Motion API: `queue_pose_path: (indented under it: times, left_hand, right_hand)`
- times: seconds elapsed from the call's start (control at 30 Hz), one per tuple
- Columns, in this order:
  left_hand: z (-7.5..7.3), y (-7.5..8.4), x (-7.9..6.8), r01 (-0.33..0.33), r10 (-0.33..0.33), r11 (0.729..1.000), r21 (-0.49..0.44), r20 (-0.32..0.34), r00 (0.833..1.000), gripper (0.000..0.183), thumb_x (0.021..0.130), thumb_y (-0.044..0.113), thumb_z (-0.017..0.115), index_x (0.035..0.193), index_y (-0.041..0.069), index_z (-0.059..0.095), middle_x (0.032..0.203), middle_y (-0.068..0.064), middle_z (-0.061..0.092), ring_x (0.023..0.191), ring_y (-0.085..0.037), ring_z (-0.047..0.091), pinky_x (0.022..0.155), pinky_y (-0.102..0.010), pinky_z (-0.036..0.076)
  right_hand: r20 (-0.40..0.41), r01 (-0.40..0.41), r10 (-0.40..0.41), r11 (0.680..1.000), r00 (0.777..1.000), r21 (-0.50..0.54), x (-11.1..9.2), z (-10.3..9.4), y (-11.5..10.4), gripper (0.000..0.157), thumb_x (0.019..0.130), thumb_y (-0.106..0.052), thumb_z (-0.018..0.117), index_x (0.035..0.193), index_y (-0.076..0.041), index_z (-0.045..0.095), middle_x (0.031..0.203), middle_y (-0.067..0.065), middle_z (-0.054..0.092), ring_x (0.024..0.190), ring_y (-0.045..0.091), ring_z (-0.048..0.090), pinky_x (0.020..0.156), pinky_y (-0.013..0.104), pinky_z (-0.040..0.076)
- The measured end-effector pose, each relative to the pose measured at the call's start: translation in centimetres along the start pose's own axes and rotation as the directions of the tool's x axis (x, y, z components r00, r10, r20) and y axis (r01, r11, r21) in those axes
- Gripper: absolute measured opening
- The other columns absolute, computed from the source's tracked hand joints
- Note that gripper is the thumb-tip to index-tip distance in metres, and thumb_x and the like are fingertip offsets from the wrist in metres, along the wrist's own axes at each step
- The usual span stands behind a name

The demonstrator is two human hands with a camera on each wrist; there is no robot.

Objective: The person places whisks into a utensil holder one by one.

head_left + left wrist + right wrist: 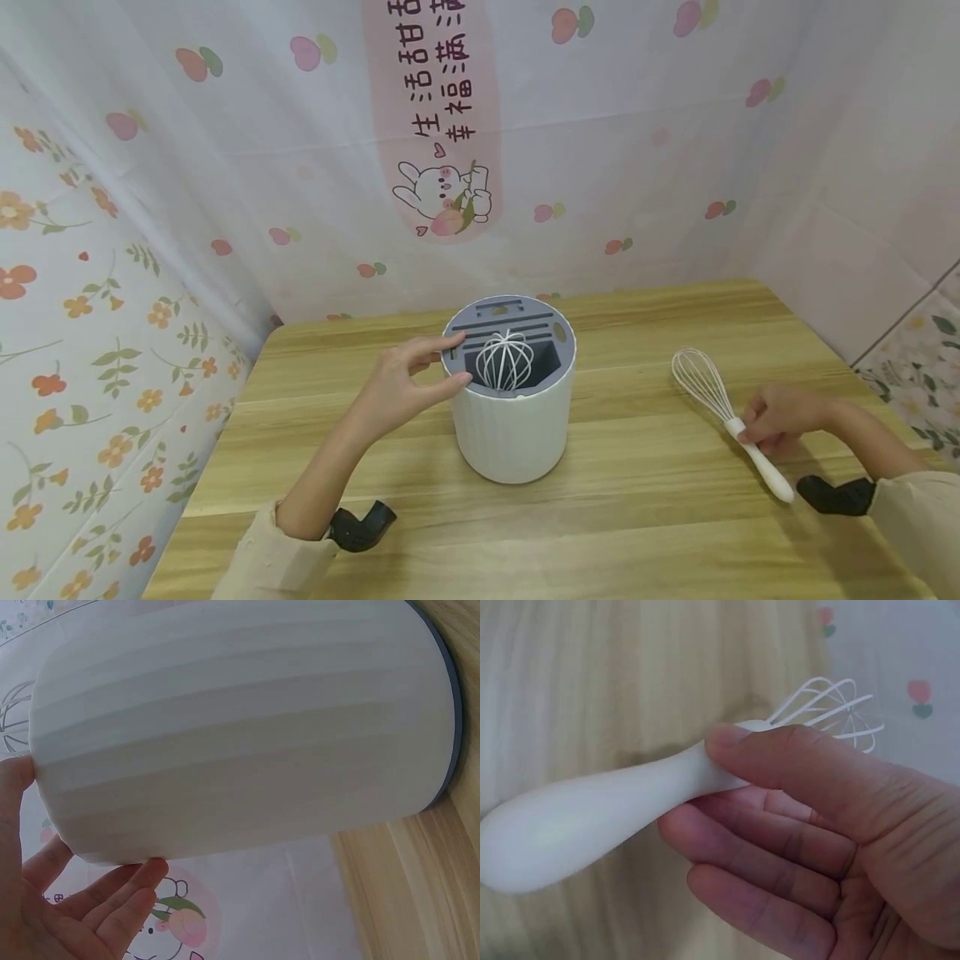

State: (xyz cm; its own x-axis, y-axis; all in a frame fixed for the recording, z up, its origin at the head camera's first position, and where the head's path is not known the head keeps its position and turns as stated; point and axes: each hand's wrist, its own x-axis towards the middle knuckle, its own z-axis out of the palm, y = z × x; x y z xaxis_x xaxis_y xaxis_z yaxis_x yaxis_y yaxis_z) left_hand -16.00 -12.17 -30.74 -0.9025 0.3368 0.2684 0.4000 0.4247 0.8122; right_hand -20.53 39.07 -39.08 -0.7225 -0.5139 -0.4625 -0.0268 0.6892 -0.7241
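My right hand (783, 417) pinches a white whisk (767, 473) between thumb and fingers at the neck, where handle meets wires. In the right wrist view, its smooth bulbous handle (562, 825) points left and the wire loops (840, 712) point away. In the head view it slants over the wood at right. My left hand (401, 383) grips the left rim of a white round utensil holder (513, 437), thumb on the near side and fingers round the far side. From the holder's large front compartment, another whisk's white wire head (505, 362) sticks up; its handle is hidden inside.
The holder's grey slotted top (498, 311) has narrow slits behind the big opening. It stands upright on a wood-grain table (360, 517). A printed curtain (322, 192) hangs behind the table, and a flower-patterned cloth (97, 375) hangs at the left.
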Motion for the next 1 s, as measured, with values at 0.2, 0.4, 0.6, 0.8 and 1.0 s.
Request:
queue_pose_path:
  times: [0.2,0.4,0.6,0.8,1.0]
  left_hand:
    - [-0.1,-0.2,-0.1,-0.013,0.013,1.000,-0.021,-0.006,1.000,0.048,0.081,0.029,0.071,0.125,0.018,0.058,0.124,0.002,0.056,0.112,-0.015,0.051,0.097,-0.037,0.040]
    - [-0.2,-0.2,-0.2,-0.014,0.014,1.000,-0.012,-0.014,1.000,0.048,0.081,0.028,0.071,0.125,0.016,0.058,0.124,0.001,0.056,0.113,-0.016,0.051,0.097,-0.037,0.041]
    - [-0.1,-0.5,-0.2,-0.021,0.021,1.000,0.011,-0.019,1.000,0.049,0.081,0.033,0.071,0.126,0.020,0.058,0.122,0.003,0.057,0.111,-0.014,0.052,0.096,-0.037,0.042]
    - [0.0,-0.6,-0.1,-0.018,0.018,1.000,0.021,-0.023,1.000,0.048,0.081,0.036,0.070,0.125,0.021,0.058,0.122,0.006,0.057,0.111,-0.012,0.052,0.095,-0.036,0.043]
    - [0.0,0.7,-0.2,-0.013,0.013,1.000,0.002,-0.013,1.000,0.048,0.081,0.026,0.071,0.126,0.014,0.058,0.124,-0.002,0.057,0.112,-0.018,0.052,0.096,-0.041,0.041]
  right_hand:
    - [-0.015,0.098,-0.099,0.995,0.995,-0.017,0.5,-0.1,-2.8,0.017,0.083,-0.010,0.066,0.077,0.005,0.063,0.067,0.007,0.063,0.058,0.015,0.060,0.056,0.035,0.055]
    - [-0.026,0.176,-0.182,0.973,0.983,-0.149,1.1,0.4,-7.6,0.014,0.081,-0.013,0.069,0.080,0.000,0.064,0.068,0.003,0.065,0.060,0.015,0.061,0.053,0.030,0.053]
    - [-0.015,0.253,-0.264,0.940,0.965,-0.229,0.9,0.7,-13.4,0.014,0.081,-0.017,0.069,0.083,-0.004,0.064,0.072,-0.002,0.065,0.066,0.011,0.061,0.058,0.025,0.050]
    - [-0.033,0.307,-0.336,0.890,0.941,-0.336,-0.1,1.0,-18.6,0.014,0.080,-0.022,0.072,0.083,-0.009,0.067,0.073,-0.008,0.065,0.068,0.008,0.062,0.061,0.023,0.052]
    - [-0.024,0.382,-0.413,0.861,0.910,-0.335,-0.6,1.0,-23.0,0.019,0.080,-0.024,0.072,0.089,-0.008,0.068,0.078,-0.006,0.067,0.073,0.010,0.065,0.066,0.025,0.054]
